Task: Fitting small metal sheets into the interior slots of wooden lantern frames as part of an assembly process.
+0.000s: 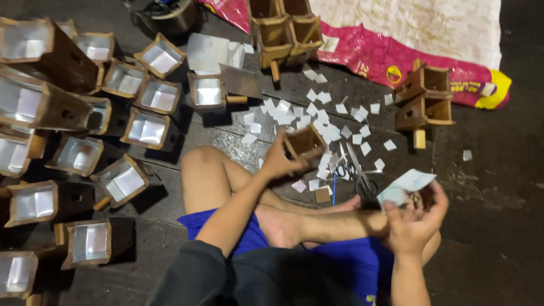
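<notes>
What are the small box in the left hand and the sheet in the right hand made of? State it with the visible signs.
Small box: looks like wood, brown, matte, with plank-like walls. Sheet in the right hand: probably paper, pale, thin and bending. Left hand grips the box.

Informal home craft workshop, work done on the ground: the person sits cross-legged on a dark, scuffed concrete floor (pixel 487 187), no bench or table. Many small open-topped wooden boxes lined with shiny white sheet (pixel 147 129) crowd the left side (batch work, all alike). Unlined brown wooden boxes with pegs (pixel 424 99) stand at right. Small white cut paper squares (pixel 317 116) litter the floor beside steel scissors (pixel 357 170). A pink and white woven plastic sack (pixel 396 34) lies spread at the top.
</notes>
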